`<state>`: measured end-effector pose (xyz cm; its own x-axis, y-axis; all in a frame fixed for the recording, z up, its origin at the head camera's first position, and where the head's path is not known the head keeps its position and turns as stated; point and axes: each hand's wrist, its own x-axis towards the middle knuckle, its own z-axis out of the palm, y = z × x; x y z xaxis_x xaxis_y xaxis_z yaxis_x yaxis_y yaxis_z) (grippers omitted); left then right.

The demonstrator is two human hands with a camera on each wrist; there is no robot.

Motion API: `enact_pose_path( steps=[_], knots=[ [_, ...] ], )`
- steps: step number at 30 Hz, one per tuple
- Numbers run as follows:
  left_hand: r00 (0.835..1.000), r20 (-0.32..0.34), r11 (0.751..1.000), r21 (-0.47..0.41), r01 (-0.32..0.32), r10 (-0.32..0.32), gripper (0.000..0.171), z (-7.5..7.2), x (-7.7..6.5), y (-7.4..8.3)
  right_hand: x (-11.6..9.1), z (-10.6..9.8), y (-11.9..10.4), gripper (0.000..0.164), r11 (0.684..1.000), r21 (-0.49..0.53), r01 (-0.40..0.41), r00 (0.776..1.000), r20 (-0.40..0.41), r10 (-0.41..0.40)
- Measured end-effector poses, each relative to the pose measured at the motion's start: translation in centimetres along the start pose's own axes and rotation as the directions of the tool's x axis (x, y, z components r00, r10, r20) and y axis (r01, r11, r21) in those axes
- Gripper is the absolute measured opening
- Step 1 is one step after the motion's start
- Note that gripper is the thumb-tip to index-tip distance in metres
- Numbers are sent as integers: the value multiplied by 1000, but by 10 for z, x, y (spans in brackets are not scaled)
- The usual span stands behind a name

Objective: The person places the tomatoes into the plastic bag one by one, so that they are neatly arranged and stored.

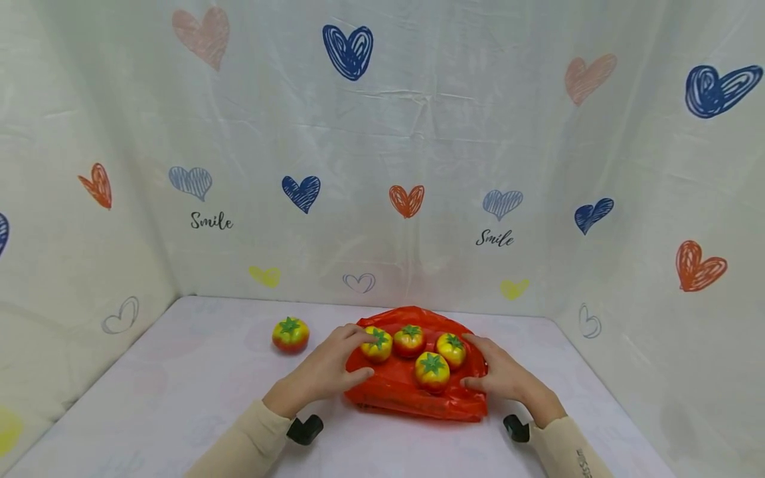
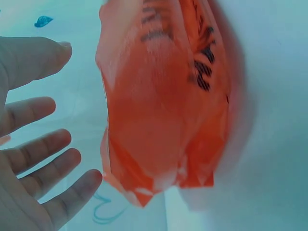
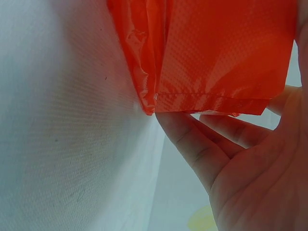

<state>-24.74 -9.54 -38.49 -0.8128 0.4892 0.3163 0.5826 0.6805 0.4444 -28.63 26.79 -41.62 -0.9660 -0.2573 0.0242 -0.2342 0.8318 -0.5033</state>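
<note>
A red plastic bag [image 1: 394, 392] lies in the middle of the table with several red-and-yellow, green-leaved tomato-like fruits [image 1: 431, 372] on it. My left hand [image 1: 329, 362] is at the bag's left edge, thumb apart from the fingers, fingertips by the leftmost fruit [image 1: 375, 345]. In the left wrist view, that hand's fingers [image 2: 36, 151] are spread beside the bag [image 2: 149, 120]. My right hand [image 1: 502, 375] is at the bag's right edge. The right wrist view shows its fingers [image 3: 192, 144] extended behind the bag's edge [image 3: 211, 103], touching it; part of them is hidden.
One more similar fruit [image 1: 291, 335] stands alone on the white table [image 1: 197, 372], left of the bag. White curtains [image 1: 382, 133] printed with hearts rise behind the table and along both sides. Dark wrist cameras [image 1: 305, 429] sit below the hands.
</note>
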Motion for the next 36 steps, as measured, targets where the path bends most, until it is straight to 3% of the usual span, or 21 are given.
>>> enact_pose_path(
  steps=[8,15,24,36],
  knots=[
    [998,-55,1000,9,17,-16,48,-7,-8,-11,1,0,-1,93,1000,1,-6,1000,-3,6],
    [994,-88,997,19,70,-68,45,-12,-15,-25,1,-1,-2,93,1000,-8,14,1000,-7,-14],
    [987,-153,998,40,57,-51,43,-16,-26,-44,1,0,0,93,1000,-6,11,1000,-5,-11],
    [968,-250,994,98,46,-20,42,-26,-30,-64,1,-2,-1,87,999,-20,41,999,-10,-41]
  ],
)
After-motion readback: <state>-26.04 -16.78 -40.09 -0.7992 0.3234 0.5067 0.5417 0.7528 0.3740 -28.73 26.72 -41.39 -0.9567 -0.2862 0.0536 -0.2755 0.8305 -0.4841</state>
